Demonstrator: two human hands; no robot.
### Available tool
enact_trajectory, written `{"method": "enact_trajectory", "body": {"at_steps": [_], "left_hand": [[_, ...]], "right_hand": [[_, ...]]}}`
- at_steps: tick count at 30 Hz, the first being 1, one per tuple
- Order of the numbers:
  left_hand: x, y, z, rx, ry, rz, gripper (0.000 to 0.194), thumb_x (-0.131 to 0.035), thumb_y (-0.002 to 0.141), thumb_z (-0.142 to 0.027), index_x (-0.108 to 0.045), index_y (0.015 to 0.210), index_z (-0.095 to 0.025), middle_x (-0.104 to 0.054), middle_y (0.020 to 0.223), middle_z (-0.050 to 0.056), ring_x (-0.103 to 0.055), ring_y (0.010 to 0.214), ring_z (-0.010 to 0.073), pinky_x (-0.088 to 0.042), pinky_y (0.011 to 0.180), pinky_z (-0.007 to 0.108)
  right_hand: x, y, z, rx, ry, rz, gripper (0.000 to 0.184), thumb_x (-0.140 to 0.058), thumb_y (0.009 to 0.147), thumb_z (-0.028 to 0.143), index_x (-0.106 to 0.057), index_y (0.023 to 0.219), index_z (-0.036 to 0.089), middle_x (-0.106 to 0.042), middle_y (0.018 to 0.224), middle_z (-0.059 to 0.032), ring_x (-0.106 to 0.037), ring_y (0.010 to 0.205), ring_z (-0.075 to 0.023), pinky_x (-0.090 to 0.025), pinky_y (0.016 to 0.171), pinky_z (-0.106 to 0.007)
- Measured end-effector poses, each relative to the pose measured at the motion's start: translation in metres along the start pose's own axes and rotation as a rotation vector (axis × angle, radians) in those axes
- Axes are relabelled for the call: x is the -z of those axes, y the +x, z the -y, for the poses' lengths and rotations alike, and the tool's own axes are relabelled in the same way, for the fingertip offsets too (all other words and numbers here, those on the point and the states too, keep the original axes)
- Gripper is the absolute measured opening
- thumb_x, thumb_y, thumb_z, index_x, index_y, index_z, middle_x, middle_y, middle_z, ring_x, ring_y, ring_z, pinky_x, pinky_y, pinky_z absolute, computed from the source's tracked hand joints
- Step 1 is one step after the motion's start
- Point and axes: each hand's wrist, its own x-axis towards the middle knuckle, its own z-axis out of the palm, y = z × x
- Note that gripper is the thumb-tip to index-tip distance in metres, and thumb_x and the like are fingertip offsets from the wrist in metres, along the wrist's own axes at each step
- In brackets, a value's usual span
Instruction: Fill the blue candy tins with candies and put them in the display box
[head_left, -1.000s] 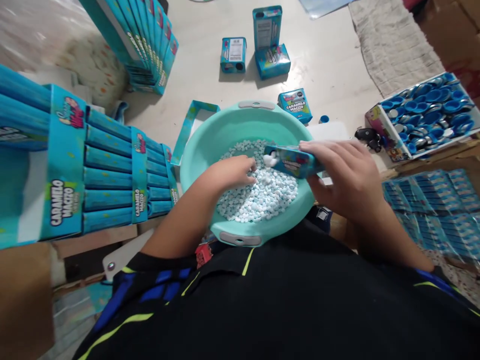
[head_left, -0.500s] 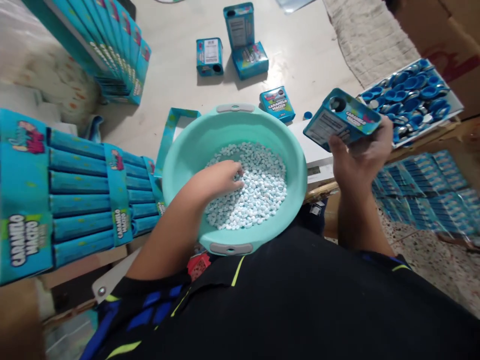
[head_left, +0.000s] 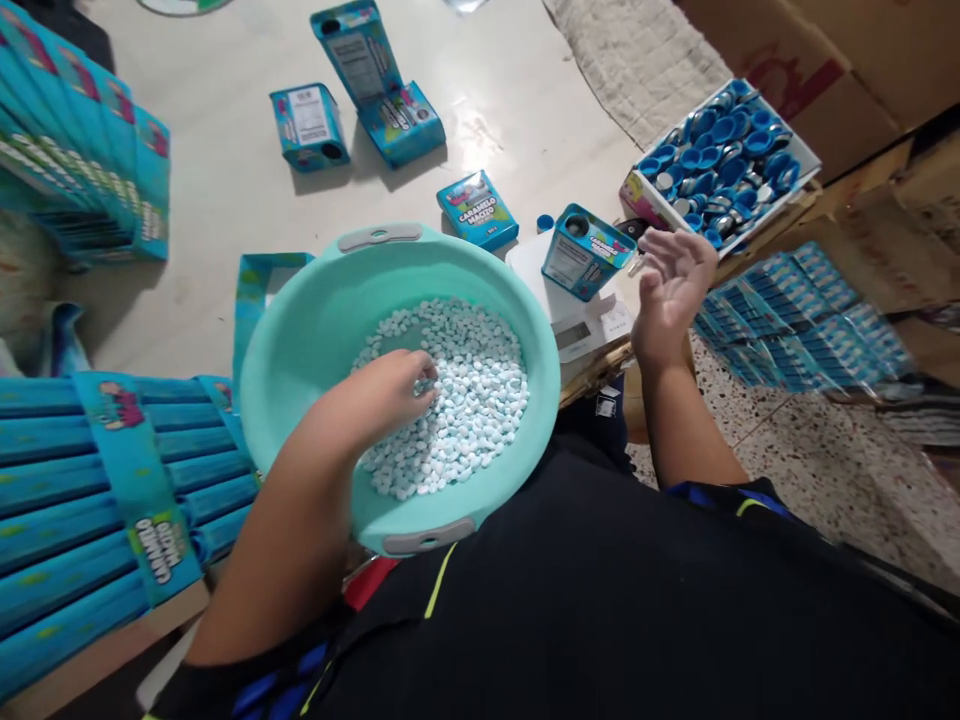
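Small white-and-pale-blue candies [head_left: 465,400] cover part of the bottom of a turquoise plastic bowl [head_left: 292,360] in front of my body. My left hand [head_left: 379,395] is inside the bowl above the candies, fingers curled together; whatever they may hold is hidden. On a white digital kitchen scale [head_left: 589,330] a blue candy box [head_left: 589,255] stands upright, with a round dark opening in its top. Just right of that box is my right hand [head_left: 675,285], palm turned up and fingers apart, holding nothing.
A shallow carton [head_left: 780,205] of blue-lined caps [head_left: 720,150] sits at the right. Behind the bowl lie a flat candy box [head_left: 478,210], a loose cap [head_left: 545,223] and several more boxes [head_left: 309,125]. Stacked blue packages [head_left: 67,480] fill the left. A cloth [head_left: 637,60] lies behind.
My right hand has set the candy box down on the scale and let go of it. My left hand stays in the bowl. The whole view has swung to the right.
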Motion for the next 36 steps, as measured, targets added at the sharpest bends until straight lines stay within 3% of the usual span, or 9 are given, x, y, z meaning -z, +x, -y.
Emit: {"method": "enact_trajectory", "body": {"at_steps": [3,6,14,25,31,34,36], "left_hand": [[0.001,-0.001,-0.002,-0.001,0.002,0.018,0.028,-0.056,0.090,-0.027,-0.068,0.114,-0.017,-0.075,0.112,0.012,-0.070,0.100,0.0299,-0.051,0.082,0.036],[0.002,-0.001,-0.003,-0.005,-0.007,0.020,0.024,-0.054,0.087,-0.024,-0.067,0.106,-0.018,-0.075,0.105,0.011,-0.070,0.090,0.0277,-0.050,0.076,0.034],[0.005,0.000,-0.009,-0.045,-0.051,-0.019,0.008,-0.055,0.080,-0.028,-0.060,0.078,-0.022,-0.071,0.081,0.007,-0.063,0.069,0.0252,-0.041,0.062,0.034],[0.003,0.001,-0.008,-0.078,-0.100,-0.037,0.012,-0.055,0.085,-0.030,-0.061,0.078,-0.022,-0.072,0.080,0.007,-0.066,0.073,0.0244,-0.043,0.062,0.033],[0.005,-0.004,0.003,-0.143,-0.174,-0.239,0.017,-0.056,0.089,-0.035,-0.068,0.091,-0.022,-0.076,0.090,0.007,-0.071,0.083,0.0250,-0.048,0.069,0.033],[0.024,-0.010,-0.009,-0.247,-0.165,-0.376,0.018,-0.056,0.093,-0.034,-0.069,0.092,-0.022,-0.077,0.091,0.006,-0.071,0.083,0.0220,-0.050,0.071,0.033],[0.044,-0.009,-0.026,-0.360,-0.091,-0.552,0.017,-0.057,0.095,-0.031,-0.071,0.092,-0.021,-0.077,0.091,0.005,-0.070,0.083,0.0198,-0.051,0.075,0.032]], "right_hand": [[0.007,-0.013,-0.017,-0.050,-0.005,-0.181,0.049,-0.041,0.103,0.065,-0.044,0.141,0.034,-0.062,0.120,-0.0077,-0.071,0.110,-0.0268,-0.057,0.099,-0.059],[0.006,-0.021,-0.022,-0.110,0.053,-0.255,0.034,-0.046,0.105,0.054,-0.049,0.130,0.032,-0.064,0.110,-0.0047,-0.071,0.098,-0.0225,-0.059,0.092,-0.053],[0.004,-0.017,-0.018,-0.142,0.086,-0.255,0.028,-0.049,0.106,0.051,-0.052,0.125,0.032,-0.065,0.105,-0.0028,-0.071,0.090,-0.0191,-0.060,0.082,-0.046],[0.005,-0.017,-0.021,-0.192,0.047,-0.206,0.028,-0.050,0.105,0.054,-0.055,0.120,0.030,-0.063,0.101,-0.0027,-0.069,0.085,-0.0180,-0.062,0.080,-0.045],[0.004,-0.016,-0.020,-0.198,0.039,-0.195,0.024,-0.052,0.105,0.050,-0.058,0.116,0.029,-0.064,0.100,-0.0019,-0.069,0.085,-0.0170,-0.061,0.082,-0.043],[0.003,-0.017,-0.020,-0.205,0.017,-0.188,0.021,-0.052,0.105,0.047,-0.059,0.114,0.028,-0.065,0.100,-0.0024,-0.070,0.087,-0.0179,-0.060,0.084,-0.043],[0.002,-0.017,-0.021,-0.203,0.015,-0.176,0.019,-0.052,0.104,0.042,-0.059,0.114,0.028,-0.066,0.101,-0.0028,-0.069,0.088,-0.0185,-0.060,0.085,-0.044]]}}
